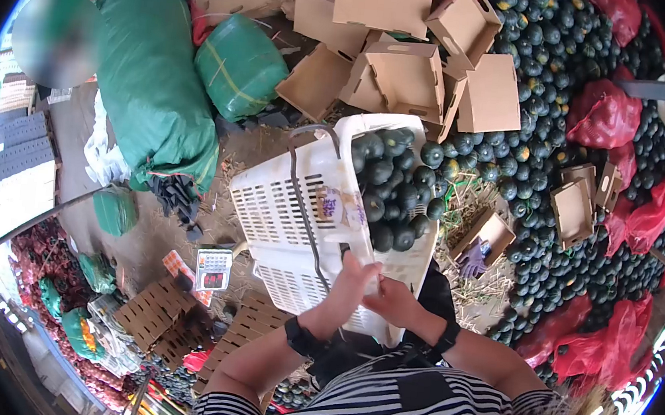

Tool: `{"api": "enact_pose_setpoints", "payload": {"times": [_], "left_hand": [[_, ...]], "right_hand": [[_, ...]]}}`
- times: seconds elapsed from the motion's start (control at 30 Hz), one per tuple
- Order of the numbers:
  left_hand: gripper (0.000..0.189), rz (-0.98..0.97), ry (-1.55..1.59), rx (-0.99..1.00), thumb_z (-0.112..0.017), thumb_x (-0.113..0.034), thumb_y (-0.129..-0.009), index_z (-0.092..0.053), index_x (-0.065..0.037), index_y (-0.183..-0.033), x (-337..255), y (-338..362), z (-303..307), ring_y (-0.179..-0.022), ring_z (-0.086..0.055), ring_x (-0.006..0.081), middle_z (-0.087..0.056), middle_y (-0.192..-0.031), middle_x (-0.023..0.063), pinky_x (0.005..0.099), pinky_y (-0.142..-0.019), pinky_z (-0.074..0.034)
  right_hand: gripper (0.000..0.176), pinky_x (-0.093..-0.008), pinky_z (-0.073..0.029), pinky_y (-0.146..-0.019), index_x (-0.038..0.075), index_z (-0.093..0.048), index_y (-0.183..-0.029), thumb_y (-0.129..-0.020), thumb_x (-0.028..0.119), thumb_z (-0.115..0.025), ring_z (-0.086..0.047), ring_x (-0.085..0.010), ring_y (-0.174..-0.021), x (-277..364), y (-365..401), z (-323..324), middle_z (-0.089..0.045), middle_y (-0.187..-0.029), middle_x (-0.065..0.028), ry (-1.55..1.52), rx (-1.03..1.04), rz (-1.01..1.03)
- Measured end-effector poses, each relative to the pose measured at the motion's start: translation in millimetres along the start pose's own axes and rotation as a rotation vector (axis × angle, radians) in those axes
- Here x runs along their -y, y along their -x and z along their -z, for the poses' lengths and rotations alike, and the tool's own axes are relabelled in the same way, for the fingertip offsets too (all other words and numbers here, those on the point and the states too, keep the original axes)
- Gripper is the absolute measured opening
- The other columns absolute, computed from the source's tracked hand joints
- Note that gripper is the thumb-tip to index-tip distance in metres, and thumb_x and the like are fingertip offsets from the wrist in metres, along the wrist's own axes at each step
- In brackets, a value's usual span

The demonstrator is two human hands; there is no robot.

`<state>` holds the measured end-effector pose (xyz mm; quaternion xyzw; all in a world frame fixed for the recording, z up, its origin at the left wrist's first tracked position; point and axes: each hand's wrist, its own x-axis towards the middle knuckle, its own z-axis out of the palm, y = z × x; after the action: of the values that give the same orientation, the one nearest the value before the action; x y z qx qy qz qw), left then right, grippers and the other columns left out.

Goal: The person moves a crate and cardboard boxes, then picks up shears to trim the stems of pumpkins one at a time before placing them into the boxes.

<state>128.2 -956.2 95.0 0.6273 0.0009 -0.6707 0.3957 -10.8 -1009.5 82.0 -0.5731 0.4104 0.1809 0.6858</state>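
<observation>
A white slotted plastic crate (268, 209) is tilted in front of me, its open side facing right. Dark green round squashes (387, 185) fill its mouth and meet the pile outside. My left hand (350, 288) is closed on the crate's near edge, thumb up against the wall. Just to its right, my right hand (394, 300) also grips that edge, its fingers partly hidden. A dark bent handle (301, 196) runs across the crate's side.
A large heap of squashes (546, 148) covers the right, with red mesh bags (606, 114) among it. Cardboard boxes (401, 74) lie beyond the crate. Green sacks (153, 78) stand left. A scale (213, 270) and a purple glove (473, 261) are nearby.
</observation>
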Motion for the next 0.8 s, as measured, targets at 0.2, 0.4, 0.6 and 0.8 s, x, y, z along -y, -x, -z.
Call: {"api": "enact_pose_setpoints", "payload": {"times": [0.2,0.4,0.6,0.8], "left_hand": [[0.067,-0.122,-0.410,-0.053,-0.057,-0.042,-0.089,-0.034,0.017,-0.110,7,8,68,-0.096,-0.055,0.0240,-0.052,-0.104,0.0255,0.0327,-0.078,-0.047],[0.048,-0.187,-0.424,-0.109,-0.047,-0.036,-0.095,-0.045,0.011,-0.109,24,24,159,-0.092,-0.057,0.0234,-0.057,-0.100,0.0199,0.0309,-0.077,-0.046],[0.048,-0.015,-0.087,-0.038,-0.035,-0.039,-0.098,-0.052,0.003,-0.115,17,48,197,-0.090,-0.061,0.0204,-0.062,-0.100,0.0134,0.0305,-0.076,-0.046],[0.054,-0.130,0.283,-0.680,-0.036,-0.042,-0.094,-0.038,-0.011,-0.138,100,31,315,-0.132,-0.031,0.0208,-0.038,-0.142,0.0086,0.0402,-0.107,-0.021]], "right_hand": [[0.039,-0.0339,-0.044,-0.064,0.000,-0.051,-0.100,-0.079,0.029,-0.065,-0.053,-0.0235,-0.067,-4,-37,-73,-0.051,-0.074,-0.0124,-0.081,-0.069,0.162],[0.026,-0.0303,-0.046,-0.077,0.000,-0.051,-0.104,-0.084,0.014,-0.061,-0.056,-0.0168,-0.090,32,-102,-142,-0.057,-0.093,-0.0091,-0.750,0.091,0.202],[0.025,-0.0277,-0.048,-0.068,-0.001,-0.052,-0.103,-0.083,0.012,-0.059,-0.058,-0.0131,-0.077,57,-109,-158,-0.060,-0.088,-0.0074,-0.611,0.070,0.122],[0.021,-0.0284,-0.049,-0.067,-0.001,-0.051,-0.097,-0.082,0.011,-0.059,-0.057,-0.0128,-0.072,54,-103,-154,-0.058,-0.081,-0.0065,-0.731,0.096,0.086]]}}
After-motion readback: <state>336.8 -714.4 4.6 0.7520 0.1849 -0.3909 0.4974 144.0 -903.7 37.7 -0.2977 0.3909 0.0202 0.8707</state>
